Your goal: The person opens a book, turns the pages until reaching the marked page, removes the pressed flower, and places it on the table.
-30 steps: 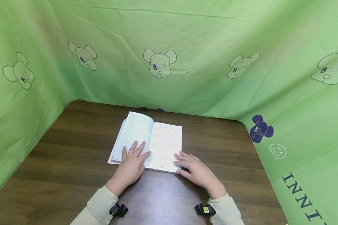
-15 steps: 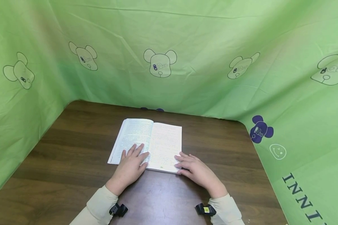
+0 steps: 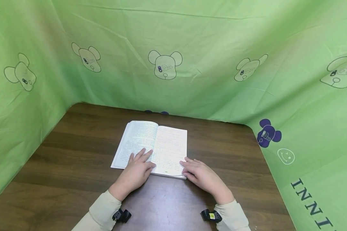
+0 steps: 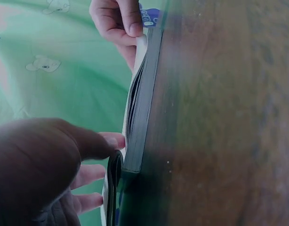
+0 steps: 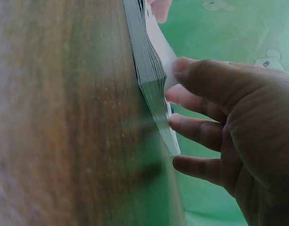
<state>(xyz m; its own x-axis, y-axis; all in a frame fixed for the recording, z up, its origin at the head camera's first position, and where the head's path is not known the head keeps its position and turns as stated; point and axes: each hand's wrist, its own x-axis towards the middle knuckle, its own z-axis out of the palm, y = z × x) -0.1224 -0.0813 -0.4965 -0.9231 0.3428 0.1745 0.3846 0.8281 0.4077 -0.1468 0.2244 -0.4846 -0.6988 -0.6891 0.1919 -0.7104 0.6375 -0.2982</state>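
Worktop (image 3: 75,157), brown wood: wide margin left; open book (image 3: 170,144) near the middle; wide margin right, to green curtain (image 3: 306,128). Left hand (image 3: 134,175): slanting inward over the book's lower edge, fingers spread. Right hand (image 3: 201,175): slanting inward, pinching the right page's lower corner.
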